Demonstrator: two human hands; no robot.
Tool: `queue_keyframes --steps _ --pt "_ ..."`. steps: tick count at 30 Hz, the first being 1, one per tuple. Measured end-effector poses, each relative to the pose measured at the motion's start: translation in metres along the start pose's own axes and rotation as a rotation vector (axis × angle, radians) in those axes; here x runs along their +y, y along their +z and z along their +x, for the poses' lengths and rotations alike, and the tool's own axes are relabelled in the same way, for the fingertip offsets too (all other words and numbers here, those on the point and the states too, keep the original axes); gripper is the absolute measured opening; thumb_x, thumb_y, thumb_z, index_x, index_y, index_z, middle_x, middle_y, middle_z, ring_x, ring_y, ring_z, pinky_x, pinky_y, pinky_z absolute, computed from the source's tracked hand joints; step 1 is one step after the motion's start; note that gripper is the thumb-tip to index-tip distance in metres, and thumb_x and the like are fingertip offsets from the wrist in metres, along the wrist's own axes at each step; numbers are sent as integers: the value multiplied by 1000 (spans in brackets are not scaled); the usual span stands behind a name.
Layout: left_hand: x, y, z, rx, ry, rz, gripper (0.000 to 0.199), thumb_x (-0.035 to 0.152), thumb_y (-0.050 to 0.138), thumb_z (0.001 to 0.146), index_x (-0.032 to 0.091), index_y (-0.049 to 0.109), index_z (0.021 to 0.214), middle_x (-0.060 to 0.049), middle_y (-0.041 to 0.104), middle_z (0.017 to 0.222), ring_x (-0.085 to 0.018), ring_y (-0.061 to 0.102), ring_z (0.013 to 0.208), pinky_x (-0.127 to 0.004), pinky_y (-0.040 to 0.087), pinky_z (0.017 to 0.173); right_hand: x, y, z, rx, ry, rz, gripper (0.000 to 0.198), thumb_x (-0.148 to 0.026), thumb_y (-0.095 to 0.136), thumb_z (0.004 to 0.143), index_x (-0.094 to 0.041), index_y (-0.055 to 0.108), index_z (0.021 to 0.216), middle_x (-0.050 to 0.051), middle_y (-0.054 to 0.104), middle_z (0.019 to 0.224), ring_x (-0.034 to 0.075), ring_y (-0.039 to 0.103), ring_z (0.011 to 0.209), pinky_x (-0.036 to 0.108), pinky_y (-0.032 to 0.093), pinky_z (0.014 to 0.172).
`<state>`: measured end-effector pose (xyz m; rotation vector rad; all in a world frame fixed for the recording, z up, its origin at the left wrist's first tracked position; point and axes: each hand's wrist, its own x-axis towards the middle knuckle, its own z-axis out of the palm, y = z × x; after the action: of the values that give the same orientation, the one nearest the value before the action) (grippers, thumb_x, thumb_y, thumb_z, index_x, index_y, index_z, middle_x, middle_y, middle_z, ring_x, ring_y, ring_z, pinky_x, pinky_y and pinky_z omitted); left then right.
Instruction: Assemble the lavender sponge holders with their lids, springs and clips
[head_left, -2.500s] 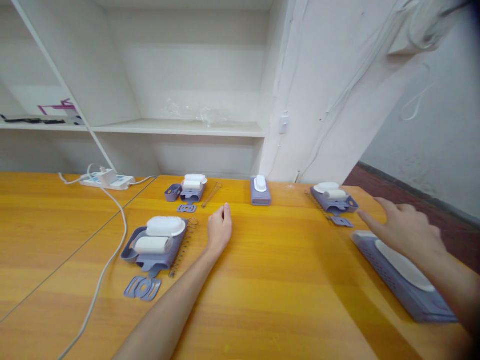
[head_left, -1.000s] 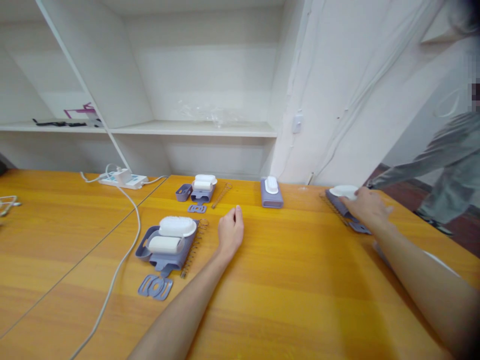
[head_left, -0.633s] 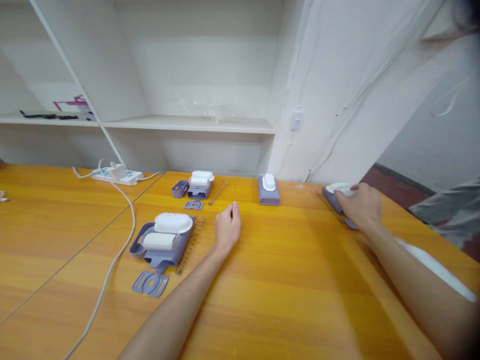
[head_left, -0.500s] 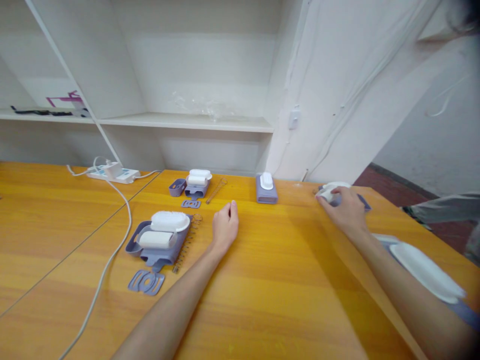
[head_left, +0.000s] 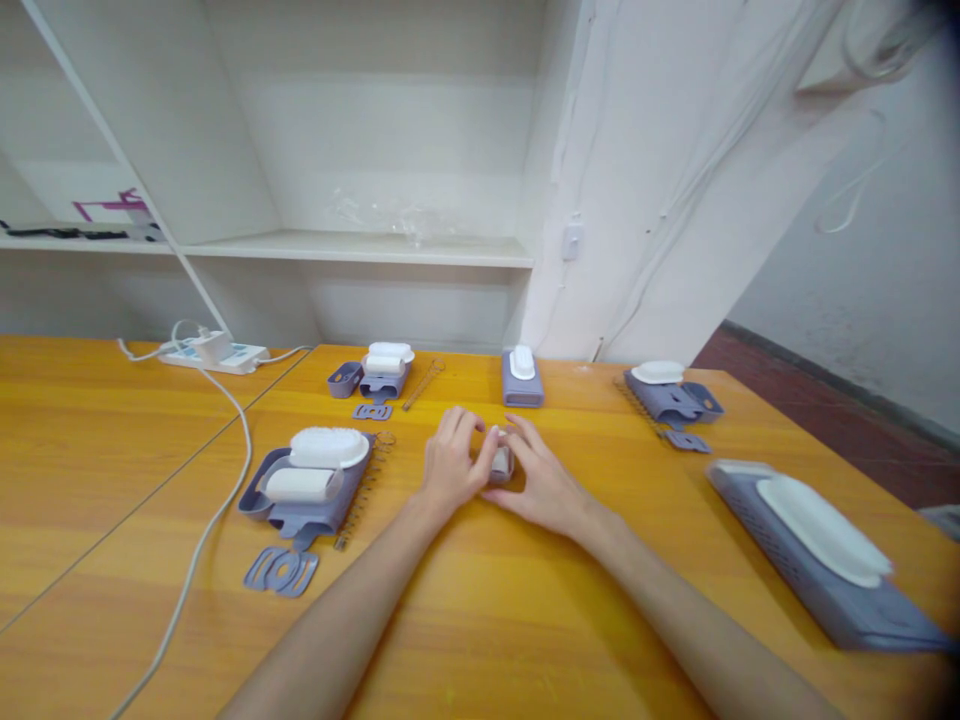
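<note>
Roller (head_left: pixel 502 464), white | right hand (head_left: pixel 541 478): fingers gripping it | left hand (head_left: pixel 454 462): thumb against it, can't tell if gripping | advice: light pinch, keep level

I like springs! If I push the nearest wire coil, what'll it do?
Its thin, open loops suggest the wire coil is light and probably springy. Its long, round shape might roll, though the bigger far loop could stop it.

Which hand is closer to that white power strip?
Left. The left hand is right of the power strip, nearer the camera; the right hand is even farther right.
</note>
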<state>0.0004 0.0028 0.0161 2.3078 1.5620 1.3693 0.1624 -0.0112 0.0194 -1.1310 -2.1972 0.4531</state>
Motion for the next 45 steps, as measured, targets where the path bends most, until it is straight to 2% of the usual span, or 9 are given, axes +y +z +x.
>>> queue_keyframes --steps 2,5,11,19,25,31,35,39,45 --pt "2 -2 0 -14 47 -12 18 34 43 88 19 52 87 -6 56 90 -18 51 90 -29 40 80 -9 0 1 -55 -50 15 64 -32 65 70 -21 38 127 12 27 142 26 35 129 39 36 104" --pt "2 -2 0 -64 119 -29 18 32 43 87 19 54 94 -8 57 98 -20 51 95 -33 40 85 -7 -8 2 -26 -84 -26 54 -22 55 74 -20 40 125 11 28 142 24 33 130 39 32 107" --pt "4 0 -1 -188 234 4 33 42 50 83 19 53 106 -9 57 110 -23 50 103 -38 38 89 44 -44 12 176 -36 -325 38 -19 48 78 -20 49 116 11 42 132 26 40 124 46 34 103" --pt "2 2 -1 -238 213 48 32 44 51 83 19 54 103 -8 59 101 -23 53 97 -37 38 85 105 -110 25 292 391 -914 48 -35 46 82 -15 45 125 19 39 133 34 34 124 52 27 99" --pt "3 1 0 -241 214 57 30 43 51 83 20 54 102 -8 59 99 -23 53 95 -37 38 83 142 -138 28 266 575 -987 58 -46 41 84 -18 34 134 19 27 142 38 22 130 57 20 99" --pt "3 2 0 -238 210 64 30 42 51 83 19 53 102 -7 59 99 -22 52 95 -37 38 83 167 -146 28 215 707 -950 61 -57 37 84 -21 38 132 21 30 139 42 24 127 61 17 96" --pt "2 3 -1 -237 207 67 30 43 51 83 20 53 102 -8 59 100 -23 52 95 -38 38 83 173 -145 26 145 829 -911 49 -50 33 87 -18 48 121 22 47 120 39 41 113 61 22 90" --pt "2 3 -1 -244 209 62 30 42 50 83 20 53 103 -8 59 100 -23 53 97 -38 38 84 174 -144 23 204 811 -953 39 -39 33 89 -16 51 115 21 51 113 34 46 107 52 30 85" --pt "1 2 -1 -257 202 76 29 42 50 83 19 52 102 -7 59 101 -23 53 97 -37 38 84 173 -145 22 256 762 -1009 46 -49 35 88 -12 53 109 21 52 113 35 45 106 46 35 80"
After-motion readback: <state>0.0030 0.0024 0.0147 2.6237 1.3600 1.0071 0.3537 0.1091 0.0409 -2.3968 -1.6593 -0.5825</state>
